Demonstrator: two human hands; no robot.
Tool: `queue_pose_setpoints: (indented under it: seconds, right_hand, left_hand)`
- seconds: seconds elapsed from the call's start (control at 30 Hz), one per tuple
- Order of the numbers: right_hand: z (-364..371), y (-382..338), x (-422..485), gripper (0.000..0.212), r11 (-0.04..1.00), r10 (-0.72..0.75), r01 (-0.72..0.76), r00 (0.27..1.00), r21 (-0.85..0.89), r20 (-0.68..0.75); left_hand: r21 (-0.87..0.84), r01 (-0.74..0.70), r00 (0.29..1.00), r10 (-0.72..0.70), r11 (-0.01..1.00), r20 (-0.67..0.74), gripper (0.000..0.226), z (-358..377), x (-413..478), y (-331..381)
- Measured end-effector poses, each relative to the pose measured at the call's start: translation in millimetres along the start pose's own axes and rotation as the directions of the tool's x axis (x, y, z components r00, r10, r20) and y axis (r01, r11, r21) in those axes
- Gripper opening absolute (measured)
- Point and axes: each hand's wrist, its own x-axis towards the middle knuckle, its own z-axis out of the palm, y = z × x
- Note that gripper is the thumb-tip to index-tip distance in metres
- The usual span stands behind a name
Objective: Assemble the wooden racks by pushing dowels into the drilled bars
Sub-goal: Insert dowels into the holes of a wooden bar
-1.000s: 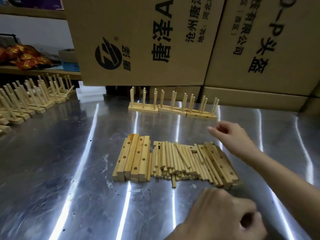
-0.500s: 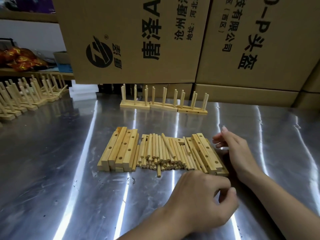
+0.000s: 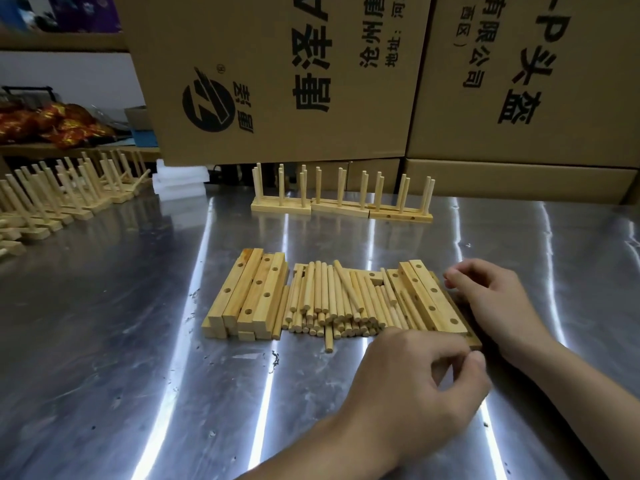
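On the steel table lies a row of parts. Drilled bars are stacked at the left, loose dowels are piled in the middle, and more drilled bars lie at the right. My right hand lies along the right side of that right stack, its fingers curled over the far end of the outer bar. My left hand is curled in front. Its thumb and forefinger sit at the near end of the lowest bar, and I cannot see whether they pinch it.
Three finished racks stand in a row at the back of the table. Several more racks line the left edge. Large cardboard boxes wall off the back. A white block sits beside them.
My right hand came down from above the pile onto the right stack's side. My left hand moved forward to the stack's near end. The view shifted closer.
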Motion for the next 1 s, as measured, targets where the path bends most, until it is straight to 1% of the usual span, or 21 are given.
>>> queue_pose_setpoints:
  seconds: [0.1, 0.17, 0.2, 0.27, 0.3, 0.37, 0.43, 0.47, 0.53, 0.6, 0.63, 0.7, 0.8, 0.9, 1.0]
  right_hand:
    - [-1, 10, 4, 0.018, 0.999, -0.032, 0.033, 0.999, -0.034, 0.022]
    - [-2, 16, 7, 0.016, 0.998, -0.045, 0.046, 0.999, -0.039, 0.020]
    - [-4, 18, 9, 0.014, 0.998, -0.048, 0.049, 0.999, -0.041, 0.020]
    - [-4, 21, 12, 0.012, 0.997, -0.057, 0.058, 0.998, -0.046, 0.023]
    - [-3, 22, 13, 0.012, 0.997, -0.065, 0.066, 0.998, -0.050, 0.022]
    - [0, 23, 13, 0.012, 0.995, -0.080, 0.081, 0.997, -0.062, 0.017]
    - [-1, 23, 13, 0.013, 0.995, -0.078, 0.079, 0.997, -0.053, 0.018]
    - [-2, 21, 12, 0.013, 0.996, -0.073, 0.074, 0.997, -0.051, 0.022]
    - [-2, 19, 10, 0.013, 0.997, -0.060, 0.062, 0.998, -0.053, 0.026]
    - [-2, 18, 8, 0.012, 0.997, -0.054, 0.056, 0.998, -0.058, 0.026]
    - [-1, 18, 7, 0.011, 0.996, -0.054, 0.056, 0.998, -0.066, 0.026]
    - [0, 17, 6, 0.009, 0.995, -0.056, 0.057, 0.998, -0.079, 0.019]
    - [-1, 18, 8, 0.009, 0.993, -0.063, 0.062, 0.998, -0.102, -0.001]
    - [-5, 23, 9, 0.031, 0.992, -0.040, 0.039, 0.999, -0.123, -0.008]
    - [-9, 31, 11, 0.037, 0.991, -0.021, 0.018, 1.000, -0.134, -0.020]
  left_hand:
    - [-0.051, 0.035, 0.997, -0.039, 0.998, -0.072, 0.046, -8, 5, 3]
    - [-0.035, -0.010, 0.989, 0.004, 0.999, -0.147, 0.043, -34, 20, 4]
    - [-0.008, -0.030, 0.983, 0.028, 1.000, -0.182, 0.042, -55, 31, 1]
    - [0.127, -0.028, 0.956, 0.064, 0.991, -0.288, 0.040, -111, 49, -12]
    - [0.206, 0.018, 0.931, 0.059, 0.978, -0.361, 0.040, -143, 54, -23]
    - [0.308, 0.191, 0.869, -0.015, 0.932, -0.494, 0.038, -199, 50, -55]
    - [0.379, 0.373, 0.828, -0.119, 0.847, -0.548, 0.039, -235, 30, -92]
    - [0.394, 0.440, 0.819, -0.180, 0.807, -0.545, 0.041, -245, 19, -108]
    - [0.406, 0.532, 0.815, -0.318, 0.743, -0.484, 0.045, -256, 3, -131]
    - [0.449, 0.576, 0.815, -0.442, 0.683, -0.374, 0.045, -259, -1, -142]
    - [0.487, 0.578, 0.816, -0.474, 0.655, -0.330, 0.044, -259, 0, -144]
    - [0.551, 0.569, 0.817, -0.496, 0.610, -0.295, 0.048, -258, 3, -144]
    - [0.558, 0.570, 0.814, -0.505, 0.603, -0.286, 0.053, -257, 7, -144]
    - [0.560, 0.558, 0.823, -0.495, 0.612, -0.279, 0.047, -256, 9, -144]
    - [0.543, 0.566, 0.819, -0.497, 0.620, -0.287, 0.041, -254, 10, -141]
